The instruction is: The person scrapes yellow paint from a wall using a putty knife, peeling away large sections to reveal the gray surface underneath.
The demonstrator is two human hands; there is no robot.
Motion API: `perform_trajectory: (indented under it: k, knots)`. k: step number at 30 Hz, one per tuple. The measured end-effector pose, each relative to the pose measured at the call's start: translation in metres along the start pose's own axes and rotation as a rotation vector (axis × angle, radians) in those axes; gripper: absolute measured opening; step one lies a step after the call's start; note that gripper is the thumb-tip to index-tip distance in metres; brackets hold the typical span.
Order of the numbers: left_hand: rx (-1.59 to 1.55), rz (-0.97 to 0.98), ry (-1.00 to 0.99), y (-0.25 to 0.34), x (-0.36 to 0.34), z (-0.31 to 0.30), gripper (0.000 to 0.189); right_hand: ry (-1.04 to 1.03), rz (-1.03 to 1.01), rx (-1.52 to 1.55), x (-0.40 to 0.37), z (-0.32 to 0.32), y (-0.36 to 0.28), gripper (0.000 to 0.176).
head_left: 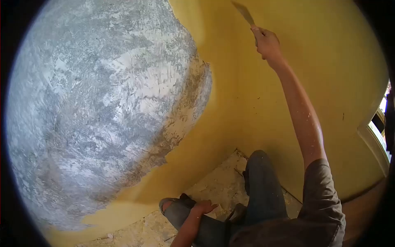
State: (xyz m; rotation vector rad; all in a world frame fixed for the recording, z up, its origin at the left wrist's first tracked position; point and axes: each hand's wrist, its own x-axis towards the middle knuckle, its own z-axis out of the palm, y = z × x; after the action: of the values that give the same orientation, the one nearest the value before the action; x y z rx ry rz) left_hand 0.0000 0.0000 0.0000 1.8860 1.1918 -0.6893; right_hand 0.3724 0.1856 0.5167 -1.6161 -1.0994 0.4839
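Raised high near the corner, my right hand (268, 46) grips a scraper (244, 14), its thin blade angled up and to the left. The blade overlaps the yellow wall (312, 53). My left hand (204, 206) is low down by my bent left knee, fingers loosely stretched out, holding nothing. On the left wall, a large scraped patch (123, 103) shows grey and white under a ragged edge of yellow paint (220, 82). Pale flecks stick to my right forearm.
Pale scraps litter the floor (224, 177) around my crouched legs (265, 189). The two walls meet in a corner ahead. At the far right is a light-coloured frame (372, 150) beside a bright opening. Brown flooring (362, 210) shows at the lower right.
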Motion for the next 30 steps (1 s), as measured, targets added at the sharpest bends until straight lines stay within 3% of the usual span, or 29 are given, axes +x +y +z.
perform_trajectory:
  k: [2, 3, 5, 6, 8, 9, 11, 13, 17, 21, 23, 24, 26, 27, 28, 29, 30]
  knots:
    - [0.014, 0.041, 0.030, 0.010, 0.008, 0.007, 0.082, 0.144, -0.500, 0.031, 0.003, 0.021, 0.011, 0.047]
    - [0.064, -0.031, 0.023, -0.027, -0.018, -0.012, 0.082, 0.172, -0.462, 0.107, 0.008, 0.044, 0.026, 0.047]
    - [0.041, -0.018, 0.064, -0.012, -0.011, -0.004, 0.081, 0.177, -0.827, 0.064, 0.019, 0.068, 0.043, 0.040]
    - [0.036, -0.009, 0.060, -0.004, -0.009, -0.002, 0.081, 0.172, -0.828, 0.054, 0.019, 0.073, 0.053, 0.040]
    - [-0.018, 0.010, 0.148, -0.001, -0.014, -0.003, 0.078, 0.016, -0.829, -0.337, 0.006, 0.083, 0.075, 0.041]
    - [-0.024, 0.012, 0.142, 0.001, -0.017, -0.006, 0.078, 0.009, -0.826, -0.341, -0.003, 0.085, 0.083, 0.041]
    - [-0.056, 0.020, 0.214, 0.005, -0.026, -0.010, 0.076, -0.092, -0.576, -0.373, -0.027, 0.091, 0.105, 0.043]
    - [-0.078, 0.008, 0.221, 0.016, -0.041, -0.020, 0.076, 0.004, -0.650, -0.271, -0.027, 0.118, 0.169, 0.045]
    - [-0.081, 0.029, 0.215, 0.010, -0.033, -0.015, 0.075, -0.074, -0.278, -0.059, -0.083, 0.168, 0.250, 0.042]
    - [-0.090, -0.022, 0.173, 0.014, -0.021, -0.022, 0.075, -0.153, -0.145, 0.164, -0.164, 0.245, 0.317, 0.037]
    - [-0.088, -0.025, 0.113, 0.017, -0.022, -0.026, 0.076, -0.187, 0.029, 0.282, -0.220, 0.293, 0.330, 0.035]
    - [-0.105, -0.036, 0.112, 0.016, -0.018, -0.025, 0.076, -0.312, 0.251, 0.417, -0.249, 0.301, 0.311, 0.034]
    - [-0.034, -0.022, -0.001, 0.008, -0.001, -0.017, 0.075, -0.477, 0.188, 0.330, -0.310, 0.334, 0.321, 0.033]
    - [-0.049, -0.032, -0.005, -0.003, 0.013, -0.004, 0.075, -0.848, 0.000, 0.264, -0.329, 0.336, 0.332, 0.036]
    - [-0.016, 0.132, 0.172, -0.015, 0.027, 0.015, 0.075, -1.213, -0.201, 0.193, -0.342, 0.338, 0.338, 0.041]
    - [0.023, 0.291, 0.354, -0.026, 0.031, 0.026, 0.076, -1.230, -0.202, 0.202, -0.351, 0.335, 0.332, 0.041]
    - [0.014, 0.272, 0.354, -0.022, 0.019, 0.021, 0.076, -1.175, -0.154, 0.182, -0.360, 0.327, 0.321, 0.039]
